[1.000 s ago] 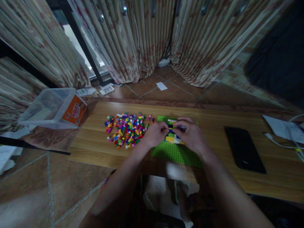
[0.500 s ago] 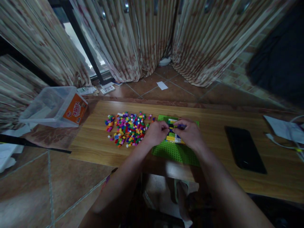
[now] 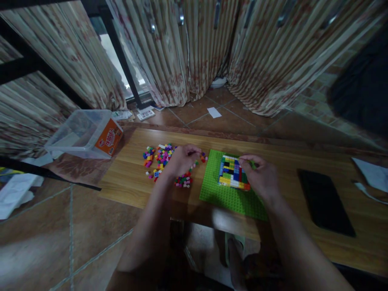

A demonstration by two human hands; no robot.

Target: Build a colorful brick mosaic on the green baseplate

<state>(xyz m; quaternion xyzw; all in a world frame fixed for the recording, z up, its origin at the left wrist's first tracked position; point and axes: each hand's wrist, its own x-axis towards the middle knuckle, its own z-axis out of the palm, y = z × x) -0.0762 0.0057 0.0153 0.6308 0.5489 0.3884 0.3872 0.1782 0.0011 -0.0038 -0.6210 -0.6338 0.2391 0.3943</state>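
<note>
A green studded baseplate [image 3: 209, 188] lies on the wooden table. On it sits a flat rectangle of coloured toy bricks [image 3: 233, 171] with yellow, white, blue, red and black pieces. My right hand [image 3: 262, 176] is at the rectangle's upper right corner, fingers curled and tips pinched; anything between them is too small to make out. My left hand [image 3: 182, 161] hovers over the right side of a heap of loose small bricks [image 3: 163, 155], covering part of it. Its thumb and forefinger are pressed together, and what they hold, if anything, cannot be seen.
A black tablet-like slab [image 3: 325, 200] lies right of the baseplate, with a white cable [image 3: 371, 193] and paper [image 3: 371, 171] beyond. A clear plastic box [image 3: 81, 133] with an orange label stands left of the table [image 3: 121, 178]. Curtains hang behind.
My left hand has moved left from the brick rectangle to the loose heap. The right hand has shifted to the rectangle's right side, uncovering most of it. The whole view has swung slightly left.
</note>
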